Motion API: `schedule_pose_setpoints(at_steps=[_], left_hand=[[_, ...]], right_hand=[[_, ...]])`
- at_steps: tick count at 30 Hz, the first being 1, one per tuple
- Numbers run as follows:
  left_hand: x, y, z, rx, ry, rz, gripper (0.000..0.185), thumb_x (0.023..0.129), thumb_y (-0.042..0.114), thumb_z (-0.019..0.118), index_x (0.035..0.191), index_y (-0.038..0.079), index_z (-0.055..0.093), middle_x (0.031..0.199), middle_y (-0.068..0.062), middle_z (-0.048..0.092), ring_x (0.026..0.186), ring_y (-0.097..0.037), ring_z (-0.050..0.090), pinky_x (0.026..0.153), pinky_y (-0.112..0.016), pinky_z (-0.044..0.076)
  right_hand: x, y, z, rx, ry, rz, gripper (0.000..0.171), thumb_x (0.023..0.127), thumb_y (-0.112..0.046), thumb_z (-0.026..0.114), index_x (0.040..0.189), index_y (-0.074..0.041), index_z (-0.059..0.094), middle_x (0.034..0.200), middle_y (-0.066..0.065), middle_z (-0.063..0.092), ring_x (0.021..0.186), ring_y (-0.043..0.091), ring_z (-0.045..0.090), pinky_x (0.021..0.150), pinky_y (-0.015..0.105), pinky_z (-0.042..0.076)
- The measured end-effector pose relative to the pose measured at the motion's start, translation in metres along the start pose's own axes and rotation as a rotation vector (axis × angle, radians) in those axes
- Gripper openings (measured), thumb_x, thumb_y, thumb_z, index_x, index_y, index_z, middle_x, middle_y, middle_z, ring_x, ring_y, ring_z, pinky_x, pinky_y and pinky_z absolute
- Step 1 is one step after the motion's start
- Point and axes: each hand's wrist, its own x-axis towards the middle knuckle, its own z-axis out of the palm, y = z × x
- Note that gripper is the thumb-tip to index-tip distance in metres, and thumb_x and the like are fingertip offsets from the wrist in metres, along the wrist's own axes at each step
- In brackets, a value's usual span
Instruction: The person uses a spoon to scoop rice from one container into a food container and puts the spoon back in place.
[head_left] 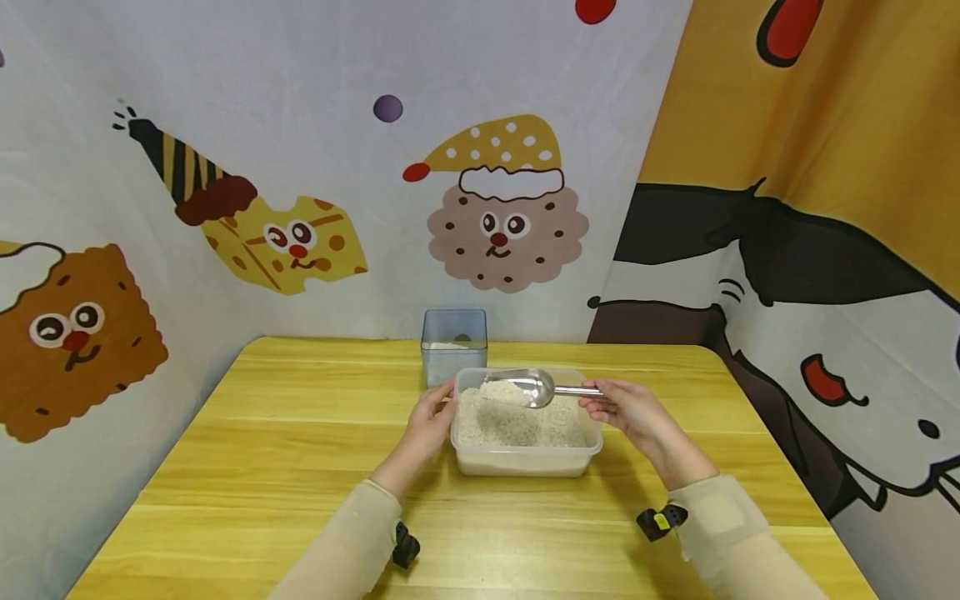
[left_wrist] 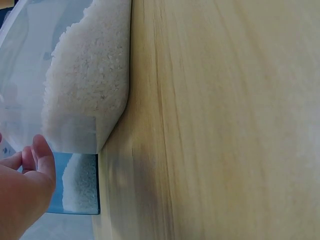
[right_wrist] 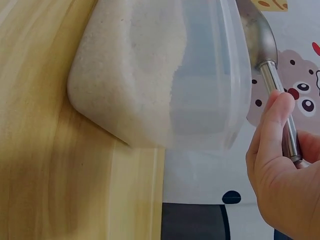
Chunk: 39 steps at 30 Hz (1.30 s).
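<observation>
In the head view a clear plastic container [head_left: 525, 461] of rice [head_left: 517, 429] stands on the table. My left hand [head_left: 425, 427] is at its left end, fingertips against the side near the rim. The left wrist view shows that thumb and fingers [left_wrist: 46, 156] beside the end wall. My right hand [head_left: 633, 415] holds a metal scoop [head_left: 541, 389] by its handle, pinched between thumb and fingers. The scoop lies level over the container, a heap of rice [head_left: 504, 392] in its bowl. From the right wrist, the scoop's handle [right_wrist: 272, 80] shows above the container's rim.
A smaller bluish see-through box [head_left: 454, 364] with rice in it stands just behind the container's left corner. The wooden table [head_left: 300, 433] reaches back to a cartoon-printed cloth [head_left: 337, 100]. A black wrist camera [head_left: 406, 546] hangs at the left sleeve, another at the right.
</observation>
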Motion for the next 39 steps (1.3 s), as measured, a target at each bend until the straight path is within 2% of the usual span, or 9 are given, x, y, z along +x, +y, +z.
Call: schedule_pose_setpoints(at_steps=[4,10,15,21,28,39], left_hand=[[0.001,-0.001,0.0,-0.009,0.005,0.002,0.042,0.097,0.005,0.049,0.136,-0.01,0.042,0.122,-0.027,0.047,0.11,-0.036,0.053,0.08,-0.017,0.043],[0.0,0.0,0.0,0.001,0.008,0.0,0.042,0.097,0.004,0.049,0.136,-0.01,0.043,0.122,-0.027,0.048,0.11,-0.036,0.053,0.079,-0.016,0.043],[0.0,0.001,0.0,0.012,0.007,-0.001,0.042,0.097,0.005,0.049,0.136,-0.01,0.043,0.121,-0.027,0.048,0.109,-0.036,0.052,0.08,-0.018,0.044],[0.0,0.001,0.0,0.017,0.008,-0.003,0.042,0.098,0.006,0.049,0.135,-0.011,0.043,0.121,-0.027,0.048,0.109,-0.036,0.053,0.08,-0.016,0.043],[0.0,0.001,0.0,0.015,0.014,0.001,0.042,0.097,0.005,0.049,0.136,-0.01,0.043,0.122,-0.028,0.048,0.11,-0.037,0.053,0.079,-0.015,0.042],[-0.001,0.001,-0.001,0.009,-0.004,-0.007,0.043,0.098,0.006,0.049,0.137,-0.01,0.042,0.123,-0.027,0.047,0.111,-0.036,0.052,0.082,-0.022,0.044]], right_hand=[[0.001,-0.006,0.0,0.02,0.002,-0.011,0.038,0.103,-0.02,0.041,0.124,0.01,0.049,0.083,0.0,0.071,0.074,0.006,0.064,0.071,0.018,0.053],[0.007,-0.019,0.002,0.088,-0.027,-0.042,0.025,0.102,-0.02,0.042,0.105,-0.004,0.062,0.082,0.001,0.071,0.073,0.006,0.064,0.071,0.018,0.053],[0.015,-0.028,0.006,0.114,-0.043,-0.063,0.026,0.102,-0.02,0.04,0.101,-0.007,0.063,0.082,0.001,0.071,0.072,0.006,0.064,0.07,0.017,0.053],[0.028,-0.04,0.012,0.138,-0.005,-0.074,0.025,0.102,-0.02,0.042,0.106,-0.002,0.06,0.08,0.002,0.071,0.07,0.007,0.065,0.069,0.018,0.053],[0.043,-0.054,0.02,0.04,0.076,-0.089,0.034,0.102,-0.019,0.04,0.12,0.008,0.051,0.078,0.0,0.07,0.071,0.007,0.064,0.069,0.018,0.054],[0.058,-0.065,0.031,-0.029,0.157,-0.066,0.037,0.103,-0.017,0.04,0.126,0.011,0.047,0.074,0.0,0.069,0.068,0.007,0.066,0.067,0.018,0.054]])
